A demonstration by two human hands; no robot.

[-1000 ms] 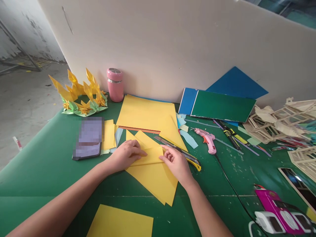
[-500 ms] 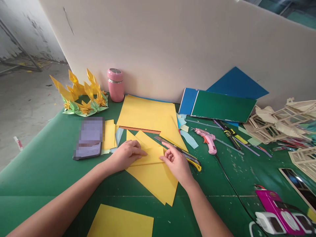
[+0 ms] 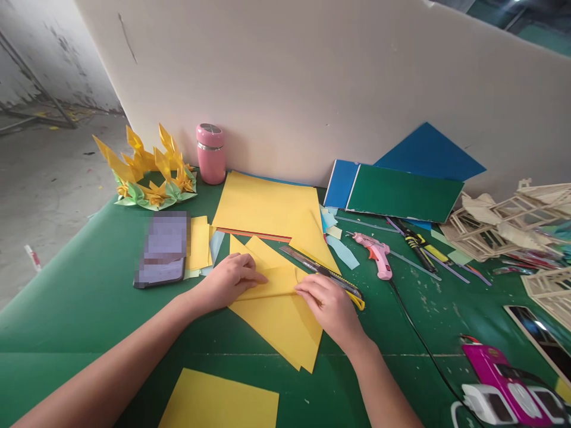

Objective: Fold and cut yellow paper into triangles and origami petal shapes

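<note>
Well beyond the folded yellow paper [image 3: 279,279] stands a capped flask [image 3: 211,159].

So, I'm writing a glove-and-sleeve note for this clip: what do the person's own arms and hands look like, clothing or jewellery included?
Both the left hand and right hand are bare: no gloves, and no rings, watch or bracelet visible. The left forearm and right forearm show no sleeves. Nail details are too small to tell.
</note>
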